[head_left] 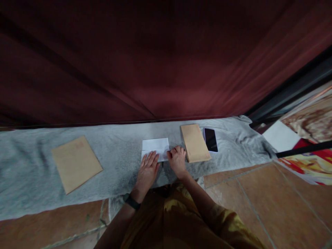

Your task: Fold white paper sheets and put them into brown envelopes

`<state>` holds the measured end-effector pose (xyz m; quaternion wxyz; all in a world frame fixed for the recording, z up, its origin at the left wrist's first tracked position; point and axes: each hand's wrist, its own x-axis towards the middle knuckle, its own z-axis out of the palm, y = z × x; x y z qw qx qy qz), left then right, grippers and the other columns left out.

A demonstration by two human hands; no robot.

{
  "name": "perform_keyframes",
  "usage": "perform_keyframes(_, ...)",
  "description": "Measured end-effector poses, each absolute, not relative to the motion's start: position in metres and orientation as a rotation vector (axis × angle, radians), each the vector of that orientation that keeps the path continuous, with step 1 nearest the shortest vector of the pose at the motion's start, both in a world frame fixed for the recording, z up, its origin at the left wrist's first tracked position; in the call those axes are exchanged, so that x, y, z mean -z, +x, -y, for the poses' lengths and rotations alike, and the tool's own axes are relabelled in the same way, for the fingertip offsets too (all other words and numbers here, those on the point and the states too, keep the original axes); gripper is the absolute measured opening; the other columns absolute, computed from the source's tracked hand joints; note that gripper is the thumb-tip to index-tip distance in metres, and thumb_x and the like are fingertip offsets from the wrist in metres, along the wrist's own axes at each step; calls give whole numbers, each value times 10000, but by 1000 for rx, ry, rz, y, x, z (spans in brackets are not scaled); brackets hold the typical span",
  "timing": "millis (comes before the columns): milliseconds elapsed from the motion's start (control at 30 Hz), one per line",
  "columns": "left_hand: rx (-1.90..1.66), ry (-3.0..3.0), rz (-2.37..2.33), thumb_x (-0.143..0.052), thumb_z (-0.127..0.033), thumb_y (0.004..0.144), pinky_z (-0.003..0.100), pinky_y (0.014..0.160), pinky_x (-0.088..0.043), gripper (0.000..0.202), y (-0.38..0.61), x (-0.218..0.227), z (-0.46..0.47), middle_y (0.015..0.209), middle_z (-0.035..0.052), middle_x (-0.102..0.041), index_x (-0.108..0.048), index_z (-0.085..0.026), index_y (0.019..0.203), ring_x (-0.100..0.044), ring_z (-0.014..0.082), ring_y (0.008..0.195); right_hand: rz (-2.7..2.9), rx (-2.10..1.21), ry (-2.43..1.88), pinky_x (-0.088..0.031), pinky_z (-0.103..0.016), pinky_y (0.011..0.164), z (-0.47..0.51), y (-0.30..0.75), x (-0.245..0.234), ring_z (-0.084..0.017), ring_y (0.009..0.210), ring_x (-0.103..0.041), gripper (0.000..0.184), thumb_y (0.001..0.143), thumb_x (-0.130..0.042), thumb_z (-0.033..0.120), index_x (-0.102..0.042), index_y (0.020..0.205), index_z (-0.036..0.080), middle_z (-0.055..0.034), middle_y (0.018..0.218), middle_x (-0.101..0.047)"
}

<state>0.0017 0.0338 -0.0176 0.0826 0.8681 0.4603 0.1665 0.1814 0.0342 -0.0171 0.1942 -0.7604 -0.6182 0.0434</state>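
Note:
A folded sheet of white paper (155,143) lies in front of me on a grey cloth, a crease running across it. My left hand (148,168) rests flat on its lower left part, fingers stretched out. At the paper's right edge, my right hand (177,159) is closed with curled fingers, the thumb side on the edge. Just right of that hand is a stack of brown envelopes (195,142). Farther to the left lie more brown envelopes (77,164); how many is hard to tell.
A phone (211,140) with a dark screen lies beside the right-hand envelopes. The grey cloth (121,152) covers a long narrow surface. Behind it hangs a dark red curtain (160,69). At the right are a black bar (306,149) and printed sheets (308,167) above a tiled floor (285,200).

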Motion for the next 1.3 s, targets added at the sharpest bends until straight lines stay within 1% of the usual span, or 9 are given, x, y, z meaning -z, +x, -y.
perform_keyframes(200,-435,2605,-1403,-360,-326,1030,544,1246,-275,498,3,19,-37,1547,153,-495,-518,-126,1458,-408,279,1478,1744,-117,-2132,-411,-442,876,-39,183,16,-313,1009,-517,205,998,-555,295,-712,900,206,-145,1047,-644)
perform_keyframes(400,-453,2597,-1414,-382,-336,1020,538,1248,-270,516,6,17,-40,1556,150,-485,-481,-145,1489,-394,275,1487,1748,-70,-2110,-419,-429,877,-45,185,19,-304,1000,-519,196,986,-574,305,-716,890,209,-135,1013,-641)
perform_keyframes(533,-446,2593,-1411,-366,-348,1024,540,1246,-272,518,7,16,-45,1551,157,-490,-491,-135,1480,-398,280,1484,1739,-23,-2082,-420,-414,869,-49,186,22,-291,977,-522,182,975,-593,301,-714,864,223,-121,983,-649)
perform_keyframes(700,-441,2582,-1412,-354,-349,1030,530,1251,-264,514,8,18,-51,1550,163,-489,-510,-114,1460,-404,280,1481,1737,-57,-2108,-414,-408,868,-54,187,22,-287,980,-525,195,976,-592,306,-717,861,212,-126,1000,-657)
perform_keyframes(1000,-450,2571,-1435,-348,-344,1033,520,1250,-265,507,10,15,-54,1546,149,-498,-511,-131,1464,-401,273,1483,1767,-81,-2175,-406,-406,861,-60,188,19,-294,1002,-549,250,996,-573,348,-734,872,203,-136,1024,-675)
perform_keyframes(1167,-416,2593,-1465,-322,-323,1038,518,1250,-270,513,12,14,-57,1550,150,-491,-509,-104,1462,-400,272,1483,1783,-100,-2227,-399,-399,881,-66,188,14,-285,1019,-569,266,1006,-553,343,-744,897,194,-132,1052,-683)
perform_keyframes(1300,-389,2629,-1478,-312,-323,1038,502,1255,-272,518,13,14,-61,1561,138,-478,-509,-112,1468,-398,262,1485,1797,-125,-2265,-391,-382,904,-69,189,10,-272,1043,-577,263,1007,-548,341,-748,928,190,-121,1078,-691)
